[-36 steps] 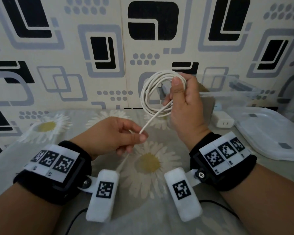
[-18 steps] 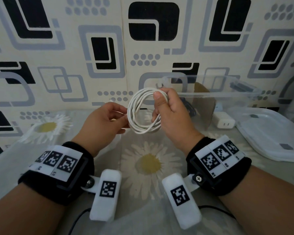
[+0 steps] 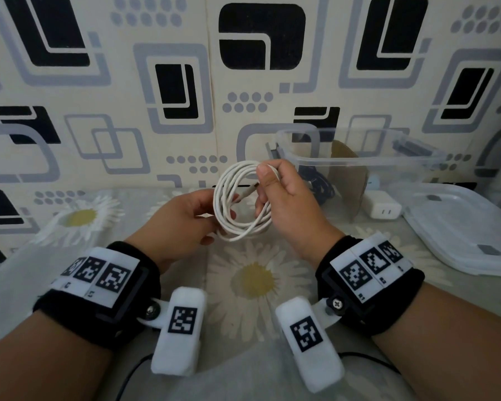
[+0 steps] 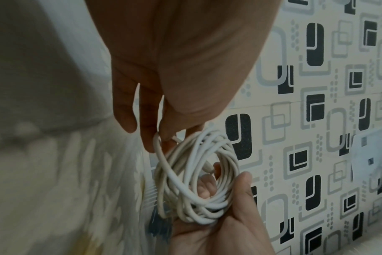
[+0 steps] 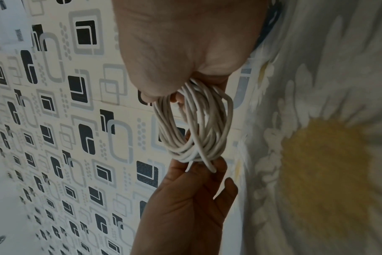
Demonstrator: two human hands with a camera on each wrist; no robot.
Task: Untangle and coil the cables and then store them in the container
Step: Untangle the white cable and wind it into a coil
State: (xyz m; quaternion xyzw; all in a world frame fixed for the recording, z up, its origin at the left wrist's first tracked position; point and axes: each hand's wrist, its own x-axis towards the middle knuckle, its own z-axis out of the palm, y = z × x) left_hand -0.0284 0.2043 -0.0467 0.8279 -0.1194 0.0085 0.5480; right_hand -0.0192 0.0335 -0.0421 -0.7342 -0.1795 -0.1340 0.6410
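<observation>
A white cable [image 3: 234, 210] is wound into a round coil and held in the air above the flowered tablecloth. My right hand [image 3: 268, 192] grips the coil's right side, thumb pressed over its top strands. My left hand [image 3: 214, 224] pinches the coil's left side. In the left wrist view my left fingertips [image 4: 164, 138] pinch one strand of the cable [image 4: 196, 181]. The right wrist view shows the cable [image 5: 194, 129] bunched in my right hand [image 5: 181, 93], with my left hand [image 5: 199, 170] under it. A clear plastic container [image 3: 359, 163] stands open behind my right hand.
A dark cable [image 3: 321, 186] lies inside the container, beside a brown cardboard piece [image 3: 350, 180]. A white charger [image 3: 383, 208] sits on the cloth next to the container. The container's clear lid [image 3: 460, 227] lies at the right. A patterned wall [image 3: 156, 82] closes the back.
My right hand has come down and to the left with the coil. The loose tail that my left hand held is now wound in, and my left hand has moved up to the coil.
</observation>
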